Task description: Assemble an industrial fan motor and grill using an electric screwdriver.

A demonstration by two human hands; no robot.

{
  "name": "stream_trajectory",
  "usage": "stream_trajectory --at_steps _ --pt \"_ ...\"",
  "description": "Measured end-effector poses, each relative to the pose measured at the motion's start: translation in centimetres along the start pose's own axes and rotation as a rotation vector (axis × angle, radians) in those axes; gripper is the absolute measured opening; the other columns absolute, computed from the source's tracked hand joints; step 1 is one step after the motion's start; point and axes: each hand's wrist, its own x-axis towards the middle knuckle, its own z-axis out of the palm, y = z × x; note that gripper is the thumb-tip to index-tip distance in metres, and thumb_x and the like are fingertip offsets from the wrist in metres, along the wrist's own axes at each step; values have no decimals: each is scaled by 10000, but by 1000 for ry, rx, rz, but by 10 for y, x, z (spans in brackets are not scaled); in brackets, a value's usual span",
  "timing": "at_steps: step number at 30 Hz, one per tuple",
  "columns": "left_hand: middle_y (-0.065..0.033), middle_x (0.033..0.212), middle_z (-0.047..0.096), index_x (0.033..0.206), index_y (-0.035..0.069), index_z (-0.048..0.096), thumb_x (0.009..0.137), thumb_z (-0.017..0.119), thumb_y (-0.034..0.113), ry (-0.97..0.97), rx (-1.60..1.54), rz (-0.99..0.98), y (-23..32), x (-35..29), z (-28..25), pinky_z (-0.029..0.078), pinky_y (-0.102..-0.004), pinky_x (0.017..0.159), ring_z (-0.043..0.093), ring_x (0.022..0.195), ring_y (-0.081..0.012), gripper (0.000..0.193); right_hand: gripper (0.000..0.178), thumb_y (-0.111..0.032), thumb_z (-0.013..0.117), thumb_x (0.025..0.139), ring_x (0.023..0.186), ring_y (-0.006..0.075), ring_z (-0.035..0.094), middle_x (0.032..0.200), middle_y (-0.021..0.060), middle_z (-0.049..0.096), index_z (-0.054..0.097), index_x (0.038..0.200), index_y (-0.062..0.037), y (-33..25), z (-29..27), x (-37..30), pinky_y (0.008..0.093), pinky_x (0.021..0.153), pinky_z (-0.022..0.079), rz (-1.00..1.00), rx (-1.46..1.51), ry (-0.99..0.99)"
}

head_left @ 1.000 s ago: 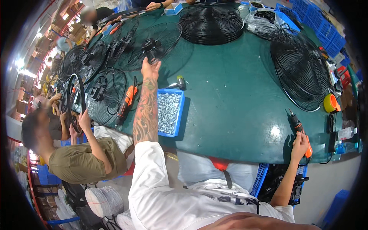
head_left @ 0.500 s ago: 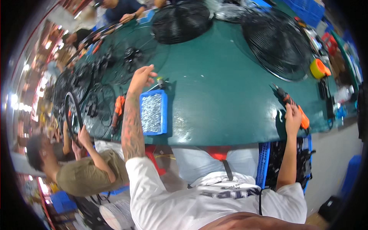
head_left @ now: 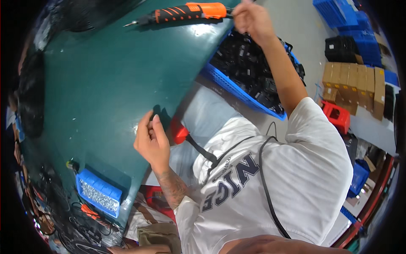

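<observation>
My left hand (head_left: 151,142) is raised over the near edge of the green table, fingers loosely curled and thumb apart, with nothing visible in it. At the top, my right hand (head_left: 253,22) is at the tail end of an orange and black electric screwdriver (head_left: 186,12), beside its cord. Its fingers are bent and blurred, so whether they grip the cord cannot be made out. The screwdriver lies on the table with its bit pointing left. Below my right hand is a blue basket (head_left: 237,89) filled with black plastic parts (head_left: 249,63).
A blue tray of small metal screws (head_left: 99,194) sits at the table's lower left, beside a second orange screwdriver (head_left: 91,211). Black fan grilles (head_left: 89,15) lie along the far side. Cardboard boxes (head_left: 353,80) and a red stool (head_left: 336,116) stand at the right.
The view has swung to the right. My right hand has slid off the screwdriver's body to its tail end. My left hand has come back from beside the screw tray toward me.
</observation>
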Motion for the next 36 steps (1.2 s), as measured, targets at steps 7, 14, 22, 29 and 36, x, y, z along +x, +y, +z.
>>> stream_trajectory --at_steps 7,14,22,29,36 --pt "-12 706 591 1066 -7 712 928 678 67 -10 42 -15 -3 -18 -5 335 -240 483 445 553 -73 161 334 -354 662 915 466 134 495 550 21 503 618 706 -98 186 -152 -50 280 457 402 560 -37 686" --pt "-46 782 681 1046 -10 713 956 669 77 -61 164 17 2 -7 6 449 -209 565 561 632 -52 133 607 -427 732 781 1219 389 592 1378 222 573 665 1288 -100 344 -196 -134 465 1054 480 1018 -1313 148" --pt "-62 703 611 981 10 707 895 699 21 30 235 71 0 -11 -1 410 -276 474 550 512 -138 87 481 -434 705 823 1281 376 548 1434 202 519 720 1211 -151 355 -131 -105 434 1089 452 940 -1507 -21" --pt "-46 676 611 952 -5 711 909 698 20 25 275 99 2 -5 10 360 -217 487 488 528 -60 50 510 -380 650 862 1293 353 551 1365 235 587 652 1308 -132 417 -146 -116 406 1095 434 911 -1373 -144" --pt "-59 710 620 952 12 701 889 696 34 16 395 63 3 -8 -1 398 -291 465 519 486 -155 67 625 -328 765 807 1332 368 467 1364 142 525 530 1348 -122 346 -95 -69 500 1028 469 589 -1590 117"
